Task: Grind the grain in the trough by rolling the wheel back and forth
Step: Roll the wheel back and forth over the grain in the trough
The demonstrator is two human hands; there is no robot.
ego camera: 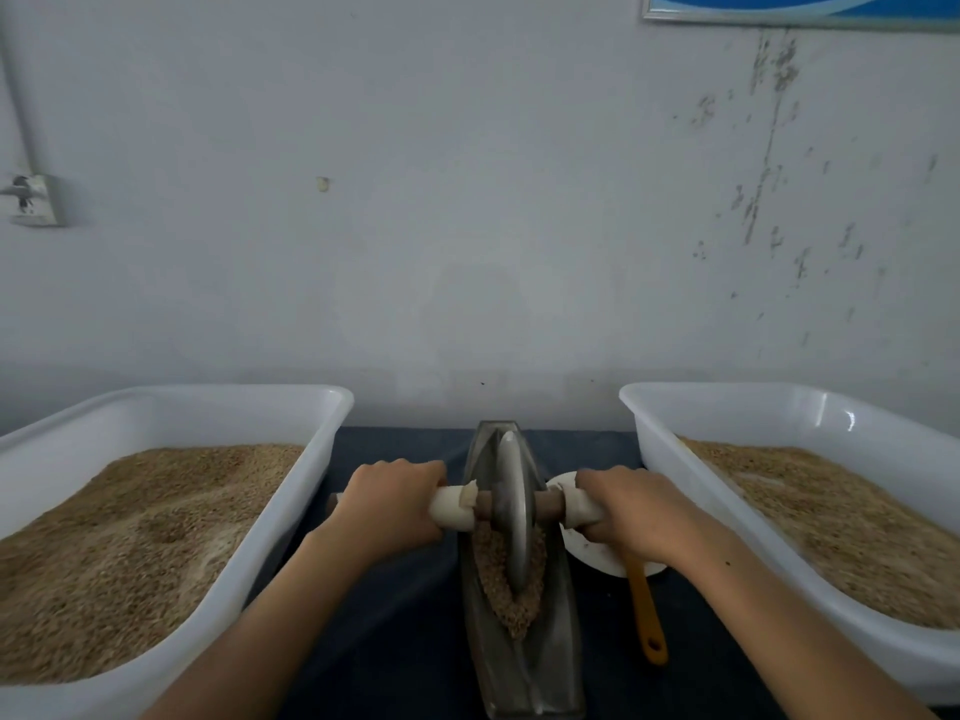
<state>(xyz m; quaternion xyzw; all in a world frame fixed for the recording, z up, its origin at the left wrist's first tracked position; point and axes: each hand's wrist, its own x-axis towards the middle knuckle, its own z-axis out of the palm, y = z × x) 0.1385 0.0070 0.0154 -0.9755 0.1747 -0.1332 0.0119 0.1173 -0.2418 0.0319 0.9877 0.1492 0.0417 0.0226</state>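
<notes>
A long, boat-shaped metal trough [540, 667] lies lengthwise on the dark table in front of me. A thin metal wheel [511, 511] stands upright in its far half. Brown grain [506, 600] is heaped in the groove around the wheel's near edge. A wooden axle with white wrapped handles [454, 506] runs through the wheel. My left hand [392, 504] grips the left handle. My right hand [631, 511] grips the right handle.
A large white tub of grain [171, 407] stands at the left, and a second white tub of grain [779, 402] at the right. A white dish [587, 556] with an orange-handled tool [647, 615] sits right of the trough. A grey wall rises close behind.
</notes>
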